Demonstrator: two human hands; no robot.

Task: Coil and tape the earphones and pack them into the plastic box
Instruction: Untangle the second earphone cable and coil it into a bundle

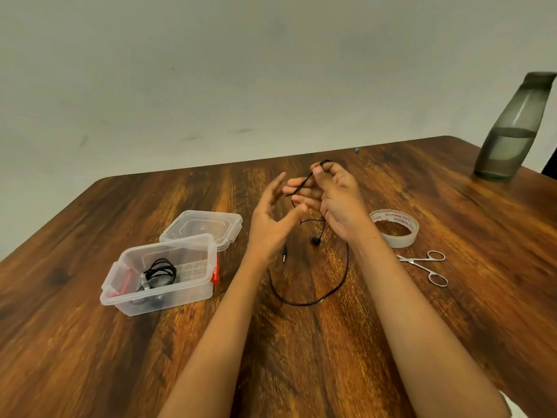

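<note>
My right hand (337, 200) pinches the black earphone cord (345, 273) between thumb and fingers (301, 193), cord crossing them. My left hand (271, 224) is open, fingers spread, holding nothing, at nine o'clock of the right. The cord loops down onto the tabletop (90, 342). The plastic box (159, 276) sits at eight o'clock.

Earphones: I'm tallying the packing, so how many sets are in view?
2. One coiled set lies in the plastic box; the loose set trails from the right hand onto the table. None seem hidden.
</note>
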